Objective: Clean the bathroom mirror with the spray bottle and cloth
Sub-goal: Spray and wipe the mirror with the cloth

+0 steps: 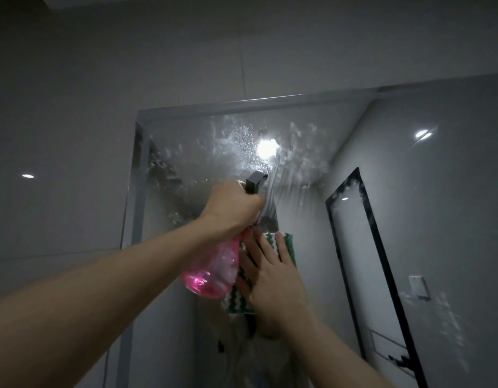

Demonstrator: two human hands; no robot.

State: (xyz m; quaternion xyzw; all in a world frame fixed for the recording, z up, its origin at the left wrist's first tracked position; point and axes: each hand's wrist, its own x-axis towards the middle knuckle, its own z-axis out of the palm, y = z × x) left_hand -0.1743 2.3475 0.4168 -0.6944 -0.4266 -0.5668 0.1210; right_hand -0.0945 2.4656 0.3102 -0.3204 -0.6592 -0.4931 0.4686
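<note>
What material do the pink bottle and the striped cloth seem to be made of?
Bottle: likely clear pink plastic, glossy; light shines through it, and its spray head is dark and opaque. Cloth: looks like soft knitted or microfibre fabric, matt, with green and white zigzag stripes.

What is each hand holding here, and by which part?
The left hand grips the pink spray bottle by its neck, under the grey spray head. The right hand holds nothing; it presses the green-and-white cloth flat against the mirror.
</note>
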